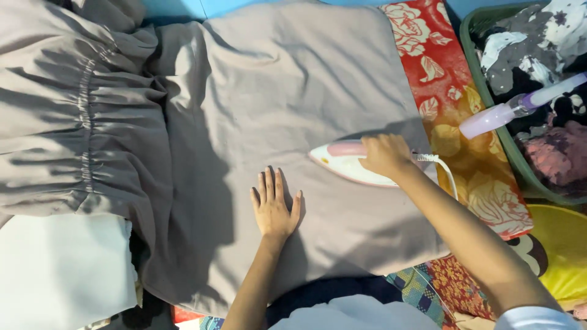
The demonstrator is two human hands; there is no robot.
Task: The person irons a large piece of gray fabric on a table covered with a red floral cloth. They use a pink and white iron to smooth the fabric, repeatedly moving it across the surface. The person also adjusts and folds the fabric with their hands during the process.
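Two hands ironed a grey garment (293,91) seen from above.
The right hand (385,156) gripped an iron (342,164), fingers wrapped round its pink handle; the left hand (274,208) lay flat, fingers spread, just beside. One green basket (489,91) of clothes, cut off at right, held one purple bottle (520,107) over a red floral cloth (446,79).

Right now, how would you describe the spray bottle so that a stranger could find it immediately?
Look at the green laundry basket at the right edge, full of dark patterned clothes. The spray bottle lies slanted on top of them. It alone is smooth pale purple plastic, not fabric.
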